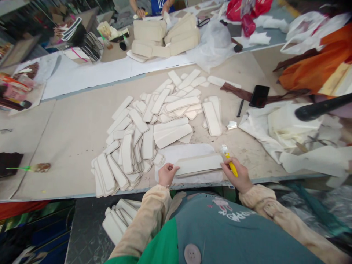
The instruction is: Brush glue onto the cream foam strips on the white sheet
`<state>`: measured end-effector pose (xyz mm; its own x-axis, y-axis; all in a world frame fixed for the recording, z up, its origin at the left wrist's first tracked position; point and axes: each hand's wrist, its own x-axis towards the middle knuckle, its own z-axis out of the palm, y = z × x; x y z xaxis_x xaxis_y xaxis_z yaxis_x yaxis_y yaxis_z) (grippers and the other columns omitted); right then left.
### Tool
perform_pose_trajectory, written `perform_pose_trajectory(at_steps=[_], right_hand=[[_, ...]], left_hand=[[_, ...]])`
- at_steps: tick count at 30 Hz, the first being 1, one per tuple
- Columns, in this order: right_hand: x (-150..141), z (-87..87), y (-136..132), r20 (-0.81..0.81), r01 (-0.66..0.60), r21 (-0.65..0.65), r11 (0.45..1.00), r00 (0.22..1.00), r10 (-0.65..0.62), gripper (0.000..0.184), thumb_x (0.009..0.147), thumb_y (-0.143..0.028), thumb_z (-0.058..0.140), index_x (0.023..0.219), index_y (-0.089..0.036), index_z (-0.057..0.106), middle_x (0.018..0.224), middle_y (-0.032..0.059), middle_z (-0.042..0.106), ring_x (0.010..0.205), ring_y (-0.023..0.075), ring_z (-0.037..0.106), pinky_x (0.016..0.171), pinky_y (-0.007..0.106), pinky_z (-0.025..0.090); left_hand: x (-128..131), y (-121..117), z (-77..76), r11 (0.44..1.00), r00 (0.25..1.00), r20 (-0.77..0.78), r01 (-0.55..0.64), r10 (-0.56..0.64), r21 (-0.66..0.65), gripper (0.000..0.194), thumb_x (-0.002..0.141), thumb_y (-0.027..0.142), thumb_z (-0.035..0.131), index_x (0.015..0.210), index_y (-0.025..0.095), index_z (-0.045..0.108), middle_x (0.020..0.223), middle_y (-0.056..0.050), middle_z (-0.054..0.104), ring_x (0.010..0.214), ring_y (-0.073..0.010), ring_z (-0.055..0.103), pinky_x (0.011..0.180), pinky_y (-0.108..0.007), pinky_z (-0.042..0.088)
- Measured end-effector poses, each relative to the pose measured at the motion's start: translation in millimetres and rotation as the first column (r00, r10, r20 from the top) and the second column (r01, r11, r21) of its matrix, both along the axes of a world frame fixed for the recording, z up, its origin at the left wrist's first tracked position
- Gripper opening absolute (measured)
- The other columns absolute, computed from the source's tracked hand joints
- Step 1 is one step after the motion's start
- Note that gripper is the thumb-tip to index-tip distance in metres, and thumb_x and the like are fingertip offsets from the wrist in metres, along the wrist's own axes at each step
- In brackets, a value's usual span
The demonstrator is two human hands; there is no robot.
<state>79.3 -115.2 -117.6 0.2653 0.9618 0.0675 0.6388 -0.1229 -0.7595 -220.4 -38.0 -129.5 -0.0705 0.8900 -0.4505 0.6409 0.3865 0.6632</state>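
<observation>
A long cream strip (199, 164) lies flat on a white sheet (187, 152) at the table's near edge. My left hand (167, 174) is closed on the strip's left end. My right hand (237, 174) touches the strip's right end and is closed round a yellow-handled brush (230, 161) with a white head pointing up. Just beyond, a big pile of the same cream strips (154, 124) spreads over the middle of the table.
A black phone (259, 95), a black pen (240, 107) and crumpled white sheets (277, 126) lie at the right. A green-handled brush (29, 168) sits at the left. More strips (118, 220) rest below the table edge. Another person's hands (141, 13) work by stacked cream pads (165, 35) at the far side.
</observation>
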Motion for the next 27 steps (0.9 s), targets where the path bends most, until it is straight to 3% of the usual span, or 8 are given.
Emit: perform_pose_trajectory(at_steps=[3,8,18,22,27], right_hand=[[-0.3,-2.3,-0.7,0.023,0.022,-0.019,1.0,1.0,-0.022,0.018,0.082,-0.039,0.055,0.079,-0.022,0.051,0.065,-0.0016,0.055,0.057,0.0137,0.056,0.058,0.026,0.044],[0.4,-5.2,-0.4,0.026,0.042,-0.019,0.999,0.999,-0.042,0.02,0.082,-0.042,0.055,0.079,-0.022,0.05,0.065,-0.0015,0.054,0.057,0.0141,0.055,0.057,0.026,0.044],[0.6,-6.5,2.4,0.021,0.031,-0.018,0.999,0.999,-0.031,0.02,0.083,-0.041,0.054,0.079,-0.022,0.049,0.067,-0.002,0.052,0.058,0.013,0.054,0.058,0.025,0.043],[0.5,-7.9,1.8,0.028,0.041,-0.019,0.999,0.999,-0.041,0.02,0.082,-0.041,0.054,0.079,-0.022,0.049,0.065,-0.0024,0.052,0.057,0.0127,0.053,0.057,0.025,0.043],[1.1,-9.0,1.7,0.033,0.04,-0.033,0.999,0.999,-0.039,0.02,0.082,-0.042,0.053,0.079,-0.022,0.049,0.065,-0.0021,0.053,0.057,0.013,0.054,0.058,0.025,0.043]], left_hand=[[0.8,-0.3,-4.3,1.0,0.999,0.048,0.026,-0.026,0.002,0.02,0.069,0.036,0.064,0.081,0.02,0.064,0.065,0.002,0.062,0.062,-0.0126,0.058,0.058,-0.023,0.041],[3.7,-0.7,-1.9,0.998,0.999,0.02,0.043,-0.044,0.045,0.035,0.065,0.038,0.068,0.093,0.02,0.06,0.065,0.004,0.061,0.06,-0.0123,0.058,0.061,-0.025,0.042],[3.5,-4.1,-5.3,0.998,0.998,-0.04,0.057,-0.056,0.026,0.045,0.065,0.045,0.068,0.101,0.02,0.057,0.064,0.004,0.06,0.062,-0.014,0.059,0.063,-0.026,0.041],[0.6,-10.4,-6.8,1.0,0.999,-0.053,0.009,-0.007,0.027,0.046,0.067,0.051,0.064,0.1,0.019,0.058,0.075,0.001,0.062,0.061,-0.0133,0.059,0.063,-0.027,0.042],[-1.6,-16.2,-8.3,1.0,0.999,-0.043,0.005,-0.005,-0.012,0.042,0.068,0.046,0.065,0.1,0.02,0.059,0.075,0.001,0.065,0.059,-0.0128,0.058,0.065,-0.028,0.043]])
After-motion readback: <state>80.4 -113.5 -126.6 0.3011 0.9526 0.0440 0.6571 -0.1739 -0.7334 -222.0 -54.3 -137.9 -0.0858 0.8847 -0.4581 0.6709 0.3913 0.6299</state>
